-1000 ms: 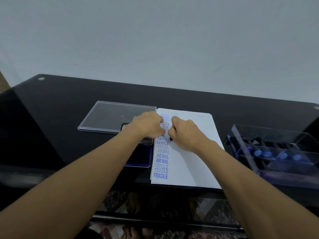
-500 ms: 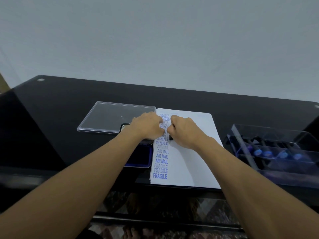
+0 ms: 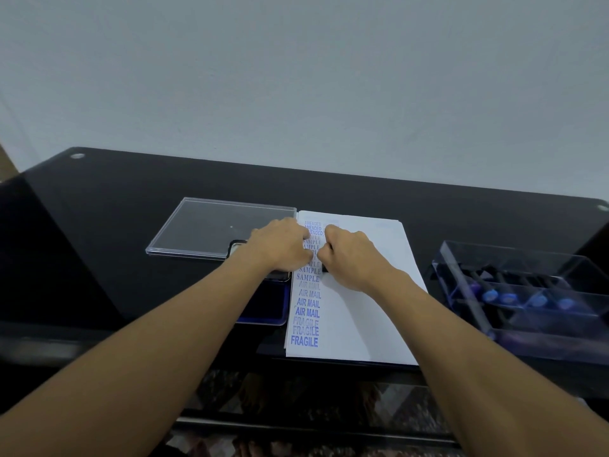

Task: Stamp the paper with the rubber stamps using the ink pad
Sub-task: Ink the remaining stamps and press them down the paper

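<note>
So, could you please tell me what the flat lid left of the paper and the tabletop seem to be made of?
Flat lid: apparently clear, glossy plastic; the dark top shows through it. Tabletop: likely black glass, glossy, with wall reflections and the floor visible through its near edge.

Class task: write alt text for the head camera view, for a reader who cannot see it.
Two bare hands, left hand and right hand, meet over a white paper on a black table, the right pressing a small dark stamp. Blue stamped words run down the paper's left edge. A blue ink pad lies left, a clear stamp box right.
</note>
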`<action>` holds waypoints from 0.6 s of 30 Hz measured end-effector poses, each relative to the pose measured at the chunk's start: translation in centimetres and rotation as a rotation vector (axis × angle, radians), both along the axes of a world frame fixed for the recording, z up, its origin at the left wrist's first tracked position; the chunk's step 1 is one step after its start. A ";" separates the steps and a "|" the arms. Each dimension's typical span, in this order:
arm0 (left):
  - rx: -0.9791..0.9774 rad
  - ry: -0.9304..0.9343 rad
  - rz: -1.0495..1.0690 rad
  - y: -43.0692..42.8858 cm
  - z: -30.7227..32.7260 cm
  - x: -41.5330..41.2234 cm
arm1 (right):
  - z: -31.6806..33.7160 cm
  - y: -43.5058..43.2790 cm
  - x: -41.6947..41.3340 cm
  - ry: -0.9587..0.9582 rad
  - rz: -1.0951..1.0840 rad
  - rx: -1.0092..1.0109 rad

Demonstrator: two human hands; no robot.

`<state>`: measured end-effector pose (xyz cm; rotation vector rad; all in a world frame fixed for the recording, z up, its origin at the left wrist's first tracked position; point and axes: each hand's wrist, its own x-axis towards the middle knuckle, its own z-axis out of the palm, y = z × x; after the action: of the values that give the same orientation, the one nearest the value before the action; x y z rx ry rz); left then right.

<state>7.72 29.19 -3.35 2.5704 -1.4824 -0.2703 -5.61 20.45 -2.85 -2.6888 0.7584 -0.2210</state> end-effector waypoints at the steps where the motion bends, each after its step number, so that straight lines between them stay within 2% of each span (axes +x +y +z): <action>1: 0.001 -0.002 0.001 0.0 0.0 0.0 | 0.1 -0.1 0.1 0.007 -0.005 0.005; 18: 0.037 0.015 0.033 0.4 0.7 -0.9 | -0.1 0.3 -0.2 0.002 -0.005 0.003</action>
<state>6.85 29.62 -2.68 2.6133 -1.4413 -0.3149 -5.84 20.77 -2.98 -2.6851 0.7651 -0.2184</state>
